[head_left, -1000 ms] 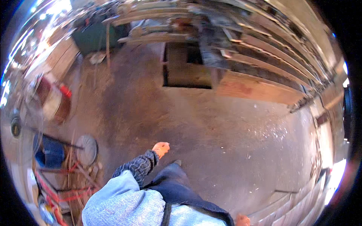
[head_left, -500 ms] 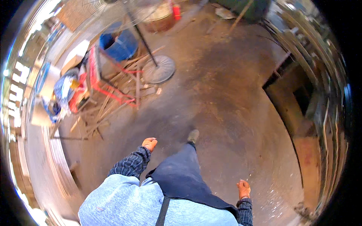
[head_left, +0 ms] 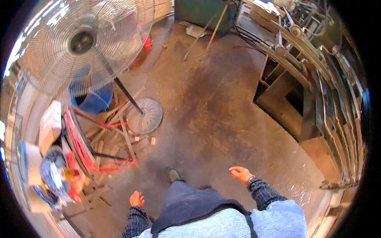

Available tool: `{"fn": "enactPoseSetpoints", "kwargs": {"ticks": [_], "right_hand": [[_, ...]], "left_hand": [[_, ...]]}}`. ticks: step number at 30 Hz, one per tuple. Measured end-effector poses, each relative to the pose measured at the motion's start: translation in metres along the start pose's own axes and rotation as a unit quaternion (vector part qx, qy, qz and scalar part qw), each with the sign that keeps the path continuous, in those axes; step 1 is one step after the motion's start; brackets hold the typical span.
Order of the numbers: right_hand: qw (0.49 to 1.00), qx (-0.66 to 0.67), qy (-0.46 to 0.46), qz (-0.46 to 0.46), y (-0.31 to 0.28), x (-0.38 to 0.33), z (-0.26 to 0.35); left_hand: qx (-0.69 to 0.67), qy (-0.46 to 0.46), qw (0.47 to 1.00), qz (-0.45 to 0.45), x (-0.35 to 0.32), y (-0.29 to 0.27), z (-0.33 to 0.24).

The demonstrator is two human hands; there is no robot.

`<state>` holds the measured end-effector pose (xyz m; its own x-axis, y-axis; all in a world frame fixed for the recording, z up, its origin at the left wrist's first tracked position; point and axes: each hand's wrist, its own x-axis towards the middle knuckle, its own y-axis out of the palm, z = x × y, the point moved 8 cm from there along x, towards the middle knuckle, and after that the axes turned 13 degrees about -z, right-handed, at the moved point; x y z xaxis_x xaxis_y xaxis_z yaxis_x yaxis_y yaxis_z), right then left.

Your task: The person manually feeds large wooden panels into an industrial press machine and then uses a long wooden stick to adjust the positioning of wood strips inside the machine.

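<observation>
Both empty: I'm seeing left hand (head_left: pixel 137 199) and right hand (head_left: pixel 240 173) hanging loosely open, gripping nothing, while walking over the floor (head_left: pixel 222 119); fan (head_left: pixel 85 43) standing ahead-left by the floor's left edge, untouched.

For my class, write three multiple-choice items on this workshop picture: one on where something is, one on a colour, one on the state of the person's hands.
1. Where does the pedestal fan stand?
A. To the person's upper left
B. To the person's right
C. Behind the metal racks

2. What colour is the barrel behind the fan's pole?
A. Yellow
B. Blue
C. White

3. What do the left hand and right hand hold?
A. A hammer each
B. One plank between them
C. Nothing

Answers: 1 A, the fan's cage fills the upper left, its round base on the concrete floor. 2 B, the barrel is plainly blue. 3 C, both hands hang bare, over the floor.
</observation>
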<state>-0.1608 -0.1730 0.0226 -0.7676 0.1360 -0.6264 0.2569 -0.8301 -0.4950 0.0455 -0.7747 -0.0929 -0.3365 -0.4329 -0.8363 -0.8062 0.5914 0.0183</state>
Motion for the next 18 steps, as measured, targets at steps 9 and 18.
{"fn": "enactPoseSetpoints", "kwargs": {"ticks": [9, 18], "right_hand": [[0.986, -0.118, 0.108, -0.049, -0.056, 0.081, -0.018], [0.920, -0.372, -0.116, -0.043, -0.171, 0.342, 0.093]], "left_hand": [[0.181, 0.065, 0.975, 0.107, 0.116, 0.312, -0.119], [0.178, 0.022, 0.964, 0.195, 0.101, 0.656, -0.209]]}}
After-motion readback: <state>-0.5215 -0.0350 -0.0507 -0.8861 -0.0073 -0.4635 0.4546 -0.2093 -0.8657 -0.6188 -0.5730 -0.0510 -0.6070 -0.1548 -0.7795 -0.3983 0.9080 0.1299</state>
